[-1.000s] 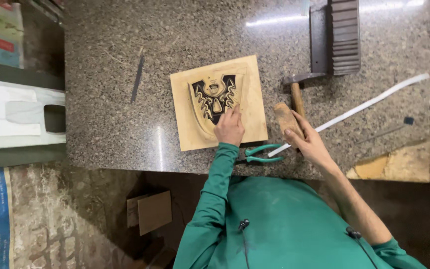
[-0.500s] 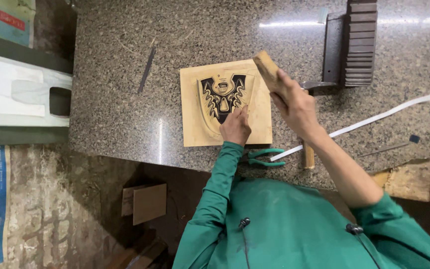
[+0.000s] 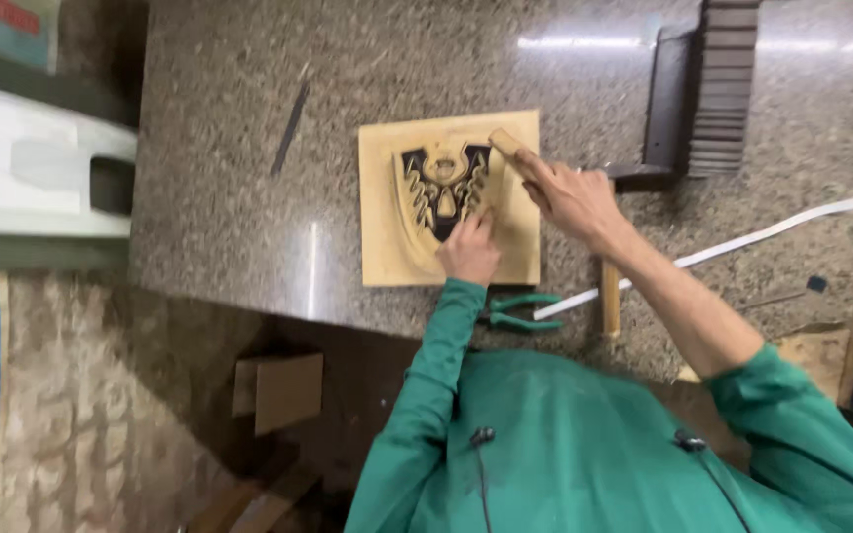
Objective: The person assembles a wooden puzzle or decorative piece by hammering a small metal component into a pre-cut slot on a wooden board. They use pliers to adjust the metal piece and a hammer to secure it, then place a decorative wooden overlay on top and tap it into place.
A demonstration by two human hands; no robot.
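**A:** Head view, live. A second ago your right hand point(image 3: 570, 197) was down by the lower right corner of the wooden carving panel point(image 3: 449, 197), mallet low. Half a second ago it had swung up over the panel's right side. Now it's come across to the upper right of the dark carved design, fingers wrapped round a pale wooden mallet point(image 3: 507, 146) whose end sits over the relief.

**B:** And your left hand point(image 3: 469, 249)?

**A:** Hardly moved. It rests on the panel's lower middle, fingers bunched narrow at the tip of the design. I can't tell whether you're pinching a chisel there; it's too blurred.

**B:** So what does the shift tell you?

**A:** I'd judge you're mid-stroke, carving in hand, the mallet now at the work.

**B:** Room to move?

**A:** The panel lies flat on the granite surface point(image 3: 229, 197), its near edge close to the surface's front edge by your chest. Green-handled pliers point(image 3: 520, 311) and a wooden handle point(image 3: 609, 296) lie just below your right forearm. The dark ridged block point(image 3: 708, 89) stands near on the right; the left side has open room, bar a thin dark tool point(image 3: 290, 128).
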